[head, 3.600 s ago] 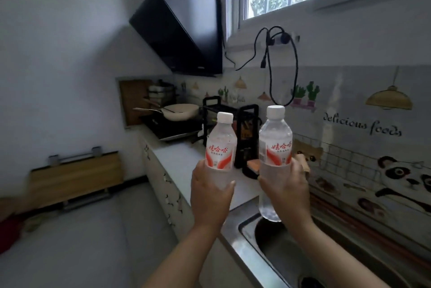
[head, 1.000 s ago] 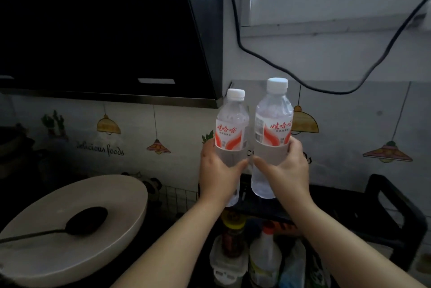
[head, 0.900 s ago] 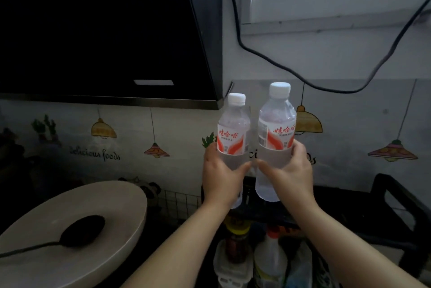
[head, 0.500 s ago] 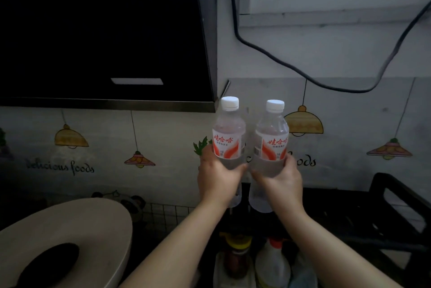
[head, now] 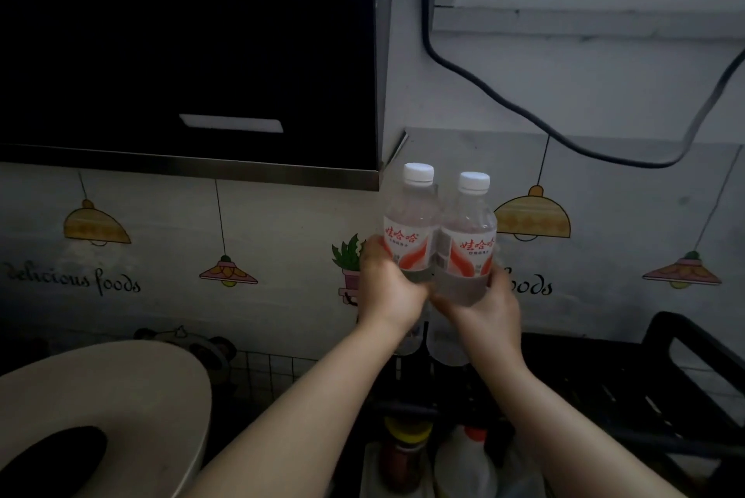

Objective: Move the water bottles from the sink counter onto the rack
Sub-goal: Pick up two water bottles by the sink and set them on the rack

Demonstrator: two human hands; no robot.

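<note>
Two clear water bottles with white caps and red-and-white labels are held upright side by side, touching or nearly touching, in front of the decorated wall. The left bottle [head: 411, 227] is gripped around its lower body by the left hand [head: 389, 292], whose fingers are wrapped closed around it below the label. The right bottle [head: 467, 239] is gripped in the same way by the right hand [head: 485, 306], its fingers curled tight around the clear section under the label. Both bottles are raised above the top tier of a black rack [head: 665, 372]; their bases are seen just over its rear edge, and whether they touch it cannot be told. On the lower level of the rack, a jar with a yellow lid [head: 407, 453] and a pale jug with a red cap [head: 467, 465] are seen between the forearms. A black range hood [head: 189, 50] is mounted above and to the left, and a dark cable [head: 504, 98] is draped across the wall. A pale wok [head: 109, 409] with a dark ladle [head: 52, 461] resting in it is seen at the lower left.
</note>
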